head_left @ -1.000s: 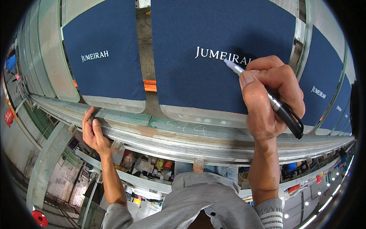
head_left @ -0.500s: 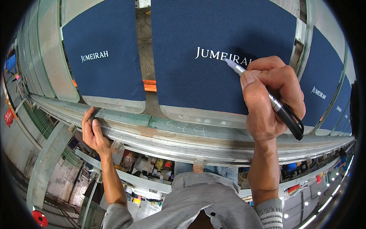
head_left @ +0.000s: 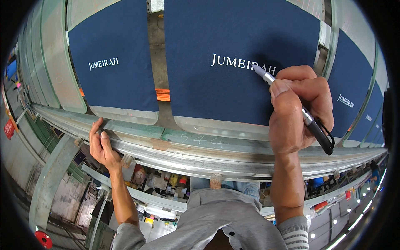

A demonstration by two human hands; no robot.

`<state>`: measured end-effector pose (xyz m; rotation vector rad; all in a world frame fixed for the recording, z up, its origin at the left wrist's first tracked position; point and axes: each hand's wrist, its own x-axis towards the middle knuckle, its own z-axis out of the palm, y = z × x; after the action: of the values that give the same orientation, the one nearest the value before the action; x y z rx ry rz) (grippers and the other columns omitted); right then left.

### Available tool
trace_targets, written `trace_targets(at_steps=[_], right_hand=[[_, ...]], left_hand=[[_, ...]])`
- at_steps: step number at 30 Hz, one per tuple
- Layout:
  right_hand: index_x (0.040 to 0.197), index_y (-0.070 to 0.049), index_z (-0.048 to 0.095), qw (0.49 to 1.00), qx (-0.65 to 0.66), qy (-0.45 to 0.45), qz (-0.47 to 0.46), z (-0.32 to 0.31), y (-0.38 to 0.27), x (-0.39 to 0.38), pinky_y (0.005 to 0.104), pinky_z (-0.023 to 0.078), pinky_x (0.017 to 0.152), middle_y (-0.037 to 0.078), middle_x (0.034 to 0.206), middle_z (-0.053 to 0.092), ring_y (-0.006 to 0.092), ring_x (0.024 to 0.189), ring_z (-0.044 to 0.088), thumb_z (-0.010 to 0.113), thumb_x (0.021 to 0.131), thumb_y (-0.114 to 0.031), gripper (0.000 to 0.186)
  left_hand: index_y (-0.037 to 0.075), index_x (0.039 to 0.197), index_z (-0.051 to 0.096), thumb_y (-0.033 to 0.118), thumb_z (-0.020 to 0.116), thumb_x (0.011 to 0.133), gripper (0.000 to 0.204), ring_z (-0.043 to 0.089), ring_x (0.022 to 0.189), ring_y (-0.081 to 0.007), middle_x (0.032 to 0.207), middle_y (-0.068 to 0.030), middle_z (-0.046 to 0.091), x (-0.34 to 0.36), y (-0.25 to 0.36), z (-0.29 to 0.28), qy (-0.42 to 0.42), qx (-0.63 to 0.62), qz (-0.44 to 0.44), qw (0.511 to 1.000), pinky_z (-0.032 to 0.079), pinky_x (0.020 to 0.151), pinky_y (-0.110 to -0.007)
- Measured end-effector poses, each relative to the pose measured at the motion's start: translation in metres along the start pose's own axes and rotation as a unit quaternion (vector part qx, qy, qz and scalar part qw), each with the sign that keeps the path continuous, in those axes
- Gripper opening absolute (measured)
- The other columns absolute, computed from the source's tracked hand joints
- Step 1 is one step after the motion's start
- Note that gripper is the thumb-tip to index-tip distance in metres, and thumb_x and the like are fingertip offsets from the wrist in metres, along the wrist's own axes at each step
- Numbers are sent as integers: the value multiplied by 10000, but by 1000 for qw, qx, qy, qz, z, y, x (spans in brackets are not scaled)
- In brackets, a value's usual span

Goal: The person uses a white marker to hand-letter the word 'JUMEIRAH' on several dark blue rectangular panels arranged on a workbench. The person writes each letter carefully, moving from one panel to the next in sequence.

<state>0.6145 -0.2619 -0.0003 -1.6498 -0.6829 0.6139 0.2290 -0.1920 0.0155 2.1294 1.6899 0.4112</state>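
Observation:
My right hand [head_left: 298,108] grips a silver and black marker pen [head_left: 310,116], thumb and fingers closed round its barrel. The pen's pale tip is at the white lettering [head_left: 243,63] on a dark blue fabric panel [head_left: 216,96]; whether it touches the cloth I cannot tell. A pale flat board [head_left: 233,129] shows below that panel. My left hand [head_left: 104,146] rests at the long metal rail [head_left: 137,132], its fingers curled. A small dark patch shows between thumb and fingertips, too small to name.
Another lettered blue panel [head_left: 116,83] lies on a board to the left, across a gap with an orange strip [head_left: 163,94]. More blue panels [head_left: 352,79] follow on the right. Bare translucent boards [head_left: 58,62] stand far left. Below the rail is a shelf of mixed items [head_left: 160,181].
My right hand has shifted slightly right and down with the marker pen, its tip moving rightward along the lettering. My left hand stays where it was.

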Motion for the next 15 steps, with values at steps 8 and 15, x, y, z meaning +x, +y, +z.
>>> trace_targets(at_steps=[8,15], right_hand=[[716,-15,504,999,-20,-34,-25,-1,0,2,231,387,540,152,738,632,79,580,468,602,742,25,110],[720,-12,529,997,-30,-46,-62,-1,5,4,229,382,524,155,718,633,79,554,481,614,739,19,92]], left_hand=[[-40,764,522,166,516,991,307,592,1124,-254,1187,-167,671,-1,-1,0,3,-3,-4,1000,403,1020,-391],[-44,775,530,173,520,990,306,591,1135,-255,1192,-168,669,-1,-2,0,-1,-2,-13,1000,409,1010,-390]])
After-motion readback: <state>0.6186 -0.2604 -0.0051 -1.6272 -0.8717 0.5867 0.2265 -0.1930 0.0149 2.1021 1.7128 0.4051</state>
